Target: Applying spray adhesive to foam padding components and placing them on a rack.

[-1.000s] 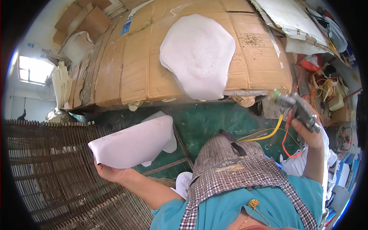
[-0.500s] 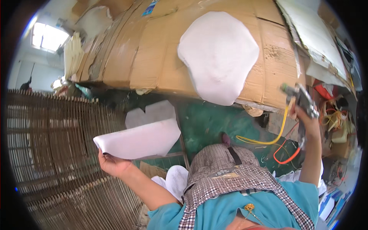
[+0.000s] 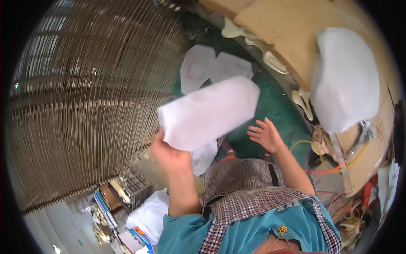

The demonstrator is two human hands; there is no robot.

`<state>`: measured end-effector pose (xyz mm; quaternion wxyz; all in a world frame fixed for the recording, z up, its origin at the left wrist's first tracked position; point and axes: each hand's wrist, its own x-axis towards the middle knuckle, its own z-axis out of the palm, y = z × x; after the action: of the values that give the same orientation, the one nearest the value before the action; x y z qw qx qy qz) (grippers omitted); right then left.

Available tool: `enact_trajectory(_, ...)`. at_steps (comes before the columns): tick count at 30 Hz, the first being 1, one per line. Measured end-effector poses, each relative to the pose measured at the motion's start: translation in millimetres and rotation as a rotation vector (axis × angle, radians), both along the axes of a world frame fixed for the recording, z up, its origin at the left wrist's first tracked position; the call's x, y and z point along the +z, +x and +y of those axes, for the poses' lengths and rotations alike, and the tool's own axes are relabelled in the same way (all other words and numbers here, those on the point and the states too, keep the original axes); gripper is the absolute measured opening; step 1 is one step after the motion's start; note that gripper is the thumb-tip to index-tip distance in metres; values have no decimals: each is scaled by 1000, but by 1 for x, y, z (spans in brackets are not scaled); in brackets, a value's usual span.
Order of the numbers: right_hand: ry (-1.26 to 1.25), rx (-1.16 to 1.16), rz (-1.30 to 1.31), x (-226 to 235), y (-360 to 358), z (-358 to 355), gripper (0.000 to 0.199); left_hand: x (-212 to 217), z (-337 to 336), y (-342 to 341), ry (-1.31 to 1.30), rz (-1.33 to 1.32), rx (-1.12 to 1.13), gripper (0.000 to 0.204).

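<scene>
This looks like a small workshop. A large rack of thin, close-set bars fills the left side, and flattened cardboard covers the long desk. A metal spray gun lies near the desk's edge, with a yellow hose and an orange hose beside it. The green floor is scuffed, pale shaped pieces lie about, and the worker wears a checked apron. A crate and a bulging white bag add to the clutter.

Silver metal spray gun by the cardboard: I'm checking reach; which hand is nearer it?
Right: the empty right hand is left of the spray gun; the left hand, holding a pale polygonal sheet-like piece, is farther left.
</scene>
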<state>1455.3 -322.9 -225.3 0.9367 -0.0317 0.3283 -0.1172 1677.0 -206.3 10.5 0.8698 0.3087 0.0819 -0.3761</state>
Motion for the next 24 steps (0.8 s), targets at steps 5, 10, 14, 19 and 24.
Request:
enact_trajectory(5, -21, -164, 132, -68, 100, 18, 28, -72, 88, 48, 18, 199, 90, 42)
enact_trajectory(10, -93, -1, 403, -95, 186, 4, 27, -179, 161, 132, 212, 319, 152, 36)
enact_trajectory(14, -233, 107, 410, -149, 282, 8, 22, -283, 203, 225, 351, 269, 158, 40)
enact_trajectory(19, -335, 145, 300, -186, 430, 36, 27, -371, 267, 346, 363, 153, 176, 37)
enact_trajectory(24, -375, 253, 245, -226, 506, 45, 38, -424, 278, 391, 794, 80, 208, 52)
